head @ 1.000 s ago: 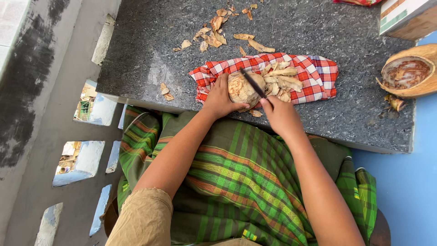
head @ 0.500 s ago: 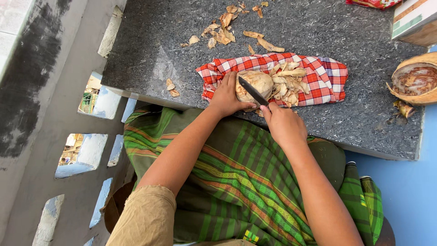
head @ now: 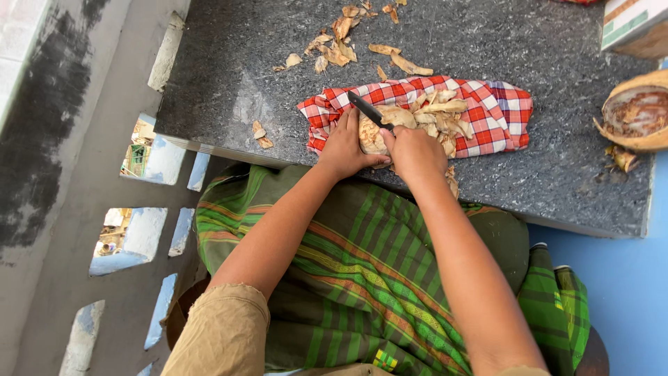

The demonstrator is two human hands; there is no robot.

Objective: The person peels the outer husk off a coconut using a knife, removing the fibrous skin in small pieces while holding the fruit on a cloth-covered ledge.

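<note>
Coconut is sitting on a red checked cloth — the left hand is gripping its side. The right hand is closed around a knife, blade lying across the top.

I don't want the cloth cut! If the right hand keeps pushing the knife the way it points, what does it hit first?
Probably the red checked cloth, just past the knife tip; height is unclear.
</note>
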